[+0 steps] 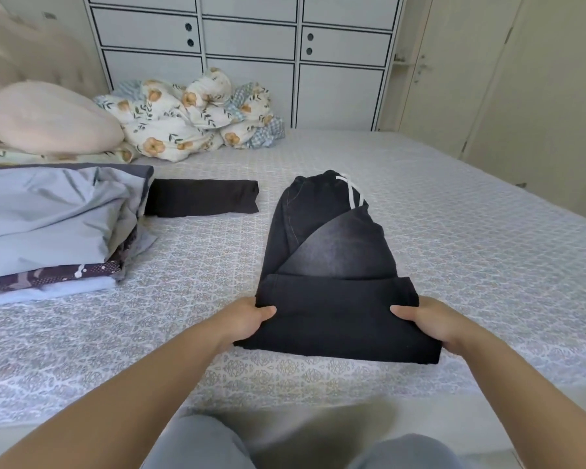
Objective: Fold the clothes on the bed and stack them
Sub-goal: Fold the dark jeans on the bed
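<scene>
Head view: left hand (242, 321) and right hand (430, 319) each hold a near side of the folded black jeans (332, 265), thumbs pressed on top, fingers tucked beneath the fabric; both grips closed on the cloth. Jeans lie on the patterned bed (471, 238), waistband with white drawstring (351, 192) at the far end. Folded black garment (202, 198) lies just to the far left. Stack of folded clothes (55, 225) sits at left. Floral quilt (190, 120) and pink pillow (51, 118) lie far left.
</scene>
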